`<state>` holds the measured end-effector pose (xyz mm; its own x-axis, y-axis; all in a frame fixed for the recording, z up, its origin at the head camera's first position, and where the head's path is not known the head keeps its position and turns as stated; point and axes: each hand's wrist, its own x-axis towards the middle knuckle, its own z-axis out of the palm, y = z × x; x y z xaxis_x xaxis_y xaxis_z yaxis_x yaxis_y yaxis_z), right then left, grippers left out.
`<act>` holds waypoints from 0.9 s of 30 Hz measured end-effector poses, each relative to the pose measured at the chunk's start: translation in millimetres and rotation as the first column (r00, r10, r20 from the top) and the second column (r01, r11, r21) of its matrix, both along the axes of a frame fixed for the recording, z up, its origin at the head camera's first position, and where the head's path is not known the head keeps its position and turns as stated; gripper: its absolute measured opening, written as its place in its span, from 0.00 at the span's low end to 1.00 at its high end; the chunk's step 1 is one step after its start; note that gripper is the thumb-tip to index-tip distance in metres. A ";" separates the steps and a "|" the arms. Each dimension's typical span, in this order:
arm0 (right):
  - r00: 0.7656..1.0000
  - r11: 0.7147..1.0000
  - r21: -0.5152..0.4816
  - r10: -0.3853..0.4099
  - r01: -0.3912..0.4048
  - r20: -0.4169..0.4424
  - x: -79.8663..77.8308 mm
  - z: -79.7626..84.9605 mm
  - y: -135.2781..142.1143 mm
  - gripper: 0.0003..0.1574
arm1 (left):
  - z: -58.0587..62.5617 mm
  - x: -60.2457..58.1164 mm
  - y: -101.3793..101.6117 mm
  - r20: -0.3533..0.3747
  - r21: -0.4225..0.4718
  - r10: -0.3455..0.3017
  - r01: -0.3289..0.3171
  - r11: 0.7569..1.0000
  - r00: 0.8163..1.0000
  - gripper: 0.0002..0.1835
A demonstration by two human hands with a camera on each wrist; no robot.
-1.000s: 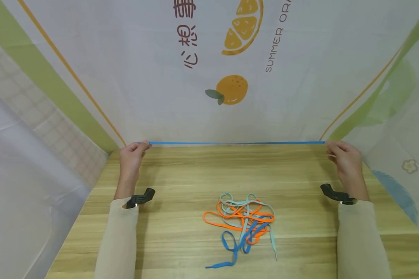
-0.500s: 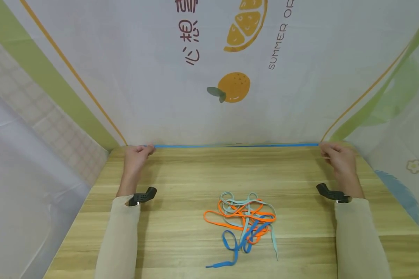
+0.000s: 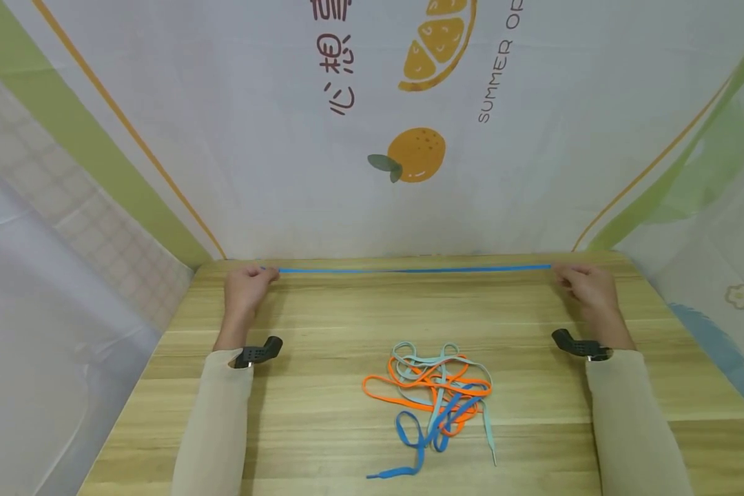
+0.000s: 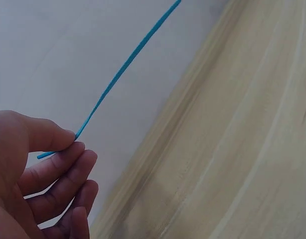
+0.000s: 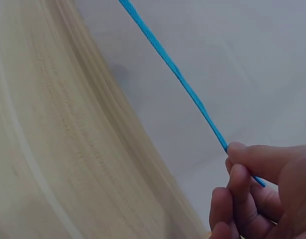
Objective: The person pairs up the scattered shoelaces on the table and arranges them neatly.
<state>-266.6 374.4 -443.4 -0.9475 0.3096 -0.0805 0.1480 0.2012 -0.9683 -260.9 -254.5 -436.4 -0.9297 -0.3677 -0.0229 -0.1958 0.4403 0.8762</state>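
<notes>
A bright blue shoelace (image 3: 409, 270) stretches nearly straight between my two hands at the far side of the table. My left hand (image 3: 246, 286) pinches one end between thumb and forefinger; in the left wrist view the tip of the shoelace (image 4: 128, 62) pokes out behind the thumb. The other end is pinched by my right hand (image 3: 585, 282), and the right wrist view has the shoelace (image 5: 178, 72) with its narrow tip past the fingers. Nearer me lies a loose tangle of an orange shoelace (image 3: 381, 397), a pale green shoelace (image 3: 488, 430) and a darker blue shoelace (image 3: 399, 472).
The wooden table (image 3: 322, 317) meets a white printed cloth (image 3: 273, 172) along its back edge, just beyond the hands. More cloth hangs at the left and right sides. A black camera mount (image 3: 262, 351) sits on each wrist.
Both hands have come slightly nearer to me and closer together, bringing the stretched blue shoelace down from the cloth's lower edge in the head view. The tangle lies as before.
</notes>
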 end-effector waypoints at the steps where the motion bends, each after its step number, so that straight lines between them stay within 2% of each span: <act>1: 1.000 1.000 0.004 -0.001 0.001 0.000 -0.4 -0.7 -0.8 0.18 | -0.5 -0.4 -0.1 0.003 -0.019 0.002 -0.002 1.000 1.000 0.21; 5: 1.000 1.000 0.030 0.002 -0.002 0.018 -2.3 -2.1 -3.6 0.19 | -2.2 -2.3 -1.7 0.020 -0.086 0.004 -0.002 0.996 1.000 0.20; 12: 0.999 0.996 0.085 0.012 -0.016 0.046 -2.8 -4.8 -7.1 0.10 | -6.4 -4.1 -2.7 -0.015 -0.133 -0.004 0.002 0.991 1.000 0.19; 19: 0.999 0.993 0.116 0.033 -0.037 0.042 -1.7 -8.4 -8.6 0.14 | -8.5 -3.4 -0.5 -0.022 -0.177 -0.017 0.013 0.984 1.000 0.19; 24: 0.998 0.988 0.145 0.053 -0.056 0.026 -1.6 -10.4 -9.2 0.09 | -8.8 -2.6 1.6 0.000 -0.217 -0.033 0.032 0.976 0.999 0.20; 27: 0.998 0.985 0.161 0.059 -0.063 0.026 -1.5 -11.1 -9.4 0.10 | -8.8 -2.4 2.8 0.011 -0.238 -0.049 0.050 0.970 0.999 0.20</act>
